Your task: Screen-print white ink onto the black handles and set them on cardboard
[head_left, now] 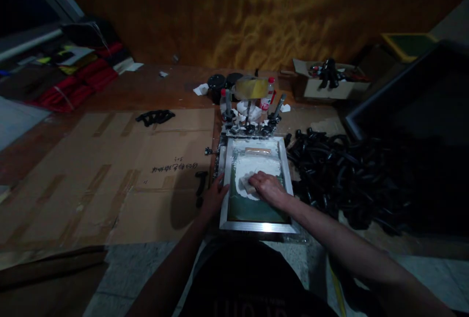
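Head view, looking down on the bench: your left hand lies open with the fingers on the left rail of an aluminium screen frame, bracing it from the side and closed around nothing. Your right hand lies flat and low across a pale cloth, palm down, on a white paste-like patch in the upper half of the green mesh; whether its fingers grip the cloth or only press on it, you cannot tell from this view. The two hands work close together, one on the rail and one on the mesh, with the wrists low. A tan strip lies across the mesh above the patch. The frame sits flat, its far end held by a row of metal hinge clamps. Beyond them stand a plastic bottle with a red cap and a roll of yellow tape. To the right of the frame lies a heap of black moulded pieces; to the left, a taped cardboard sheet covers the bench, and a cardboard box stands at the far right.
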### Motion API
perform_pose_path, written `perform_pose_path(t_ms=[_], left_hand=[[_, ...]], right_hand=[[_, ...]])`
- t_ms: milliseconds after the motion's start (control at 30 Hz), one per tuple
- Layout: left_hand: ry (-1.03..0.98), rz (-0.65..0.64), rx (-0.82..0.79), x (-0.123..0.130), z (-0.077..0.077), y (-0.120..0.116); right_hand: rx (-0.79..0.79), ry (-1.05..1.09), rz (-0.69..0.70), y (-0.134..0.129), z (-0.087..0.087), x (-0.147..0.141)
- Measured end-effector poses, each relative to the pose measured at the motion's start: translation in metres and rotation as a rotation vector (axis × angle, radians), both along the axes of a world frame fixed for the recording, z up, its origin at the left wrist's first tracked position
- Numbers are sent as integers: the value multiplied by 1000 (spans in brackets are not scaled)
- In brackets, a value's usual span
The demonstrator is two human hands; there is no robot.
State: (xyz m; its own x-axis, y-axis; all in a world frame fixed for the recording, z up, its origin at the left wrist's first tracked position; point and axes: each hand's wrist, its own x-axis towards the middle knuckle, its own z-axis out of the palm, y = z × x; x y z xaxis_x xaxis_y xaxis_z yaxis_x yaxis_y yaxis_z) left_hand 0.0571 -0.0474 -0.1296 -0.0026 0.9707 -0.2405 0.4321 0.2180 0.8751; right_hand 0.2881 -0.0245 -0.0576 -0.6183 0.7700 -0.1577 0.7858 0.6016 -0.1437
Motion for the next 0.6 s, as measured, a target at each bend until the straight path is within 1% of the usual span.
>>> perform_pose_path(t_ms=[67, 100, 133, 167, 233, 300, 367, 433, 500, 533, 600], left_hand=[[-13, 12, 3, 1, -1, -1], [-18, 19, -3, 2, -1, -1], [-22, 26, -11, 2, -1, -1], [-26, 33, -21, 2, 0, -1], [-42, 45, -37, 3, 1, -1], [-45, 49, -40, 2, 4, -1], [-37, 59, -36, 3, 6, -1], [-29, 79, -46, 3, 10, -2], [-31, 84, -72, 3, 15, -2], [-38, 81, -84, 3, 19, -2], [-65, 69, -96, 0, 29, -3]], right_hand=[[-44, 44, 141, -9, 1, 9], [-63, 71, 172, -9, 1, 12], [-73, 101, 176, -6, 2, 13], [-62, 130, 149, -2, 2, 14], [13, 163, 58, 4, -2, 11], [94, 161, 24, 2, -9, 9], [111, 163, 82, -8, -16, 9], [79, 185, 136, -16, -19, 11], [50, 217, 117, -12, -13, 8], [47, 231, 72, -4, -7, 5], [66, 244, -67, 24, 10, 0]])
